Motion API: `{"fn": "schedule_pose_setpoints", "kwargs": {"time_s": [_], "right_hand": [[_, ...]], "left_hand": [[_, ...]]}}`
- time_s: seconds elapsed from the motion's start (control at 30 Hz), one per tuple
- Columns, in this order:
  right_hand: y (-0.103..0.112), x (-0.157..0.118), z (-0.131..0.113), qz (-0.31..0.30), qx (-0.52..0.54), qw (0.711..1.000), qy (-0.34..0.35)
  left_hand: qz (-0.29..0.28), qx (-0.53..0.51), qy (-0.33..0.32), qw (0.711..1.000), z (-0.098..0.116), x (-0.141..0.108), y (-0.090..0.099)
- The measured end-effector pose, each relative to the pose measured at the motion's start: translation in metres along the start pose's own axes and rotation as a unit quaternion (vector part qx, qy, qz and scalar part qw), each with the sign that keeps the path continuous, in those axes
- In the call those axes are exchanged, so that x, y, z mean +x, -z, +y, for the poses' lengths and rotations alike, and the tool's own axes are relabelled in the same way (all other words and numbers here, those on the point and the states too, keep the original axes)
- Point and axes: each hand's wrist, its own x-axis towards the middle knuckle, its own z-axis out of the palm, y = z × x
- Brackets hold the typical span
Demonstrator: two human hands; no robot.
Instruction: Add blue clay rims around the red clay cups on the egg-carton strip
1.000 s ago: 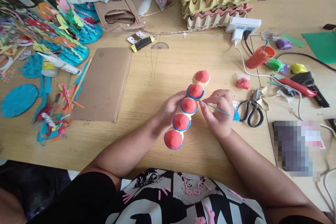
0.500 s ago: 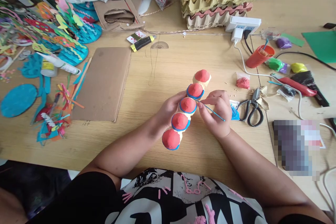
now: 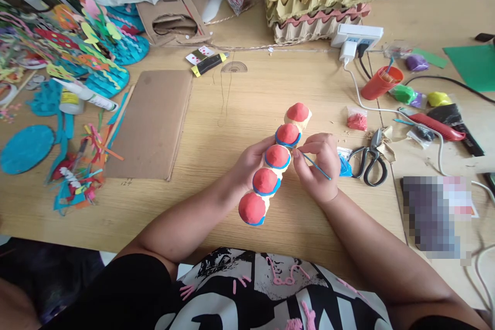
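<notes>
My left hand (image 3: 249, 167) grips an egg carton strip (image 3: 277, 156) from its left side, tilted above the table. Its row of several bumps has red clay tops, most with blue bands round the base; the farthest bump shows cream with no blue. Between the thumb and forefinger of my right hand (image 3: 317, 167) is a thin blue stick (image 3: 319, 167). The stick's inner end is at the strip, near the second and third bumps from the far end. Part of my left fingers is hidden behind the strip.
Scissors (image 3: 371, 160), a blue clay packet (image 3: 345, 162) and a red clay packet (image 3: 356, 119) lie to the right. Behind them stand an orange cup (image 3: 382, 82) and a power strip (image 3: 358, 36). Cardboard (image 3: 149, 124) lies left; stacked egg trays (image 3: 320, 10) stand at the back.
The strip's near end has tipped slightly lower. My right hand keeps its pinch on the stick, almost in the same place; the view has shifted very little.
</notes>
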Motion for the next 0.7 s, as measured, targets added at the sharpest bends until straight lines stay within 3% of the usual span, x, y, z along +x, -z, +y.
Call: {"fn": "schedule_pose_setpoints", "kwargs": {"time_s": [0.33,0.5,0.7], "right_hand": [[-0.002,0.0,-0.005,-0.001,0.07,0.996,-0.052],[-0.004,-0.004,-0.006,0.019,0.073,0.996,-0.057],[-0.004,-0.003,-0.006,0.018,0.086,0.995,-0.047]], "left_hand": [[0.02,0.011,0.031,0.999,-0.003,0.01,0.014],[-0.016,-0.025,0.041,0.999,-0.004,0.009,0.01],[-0.012,-0.026,0.052,0.998,-0.003,0.006,0.002]]}}
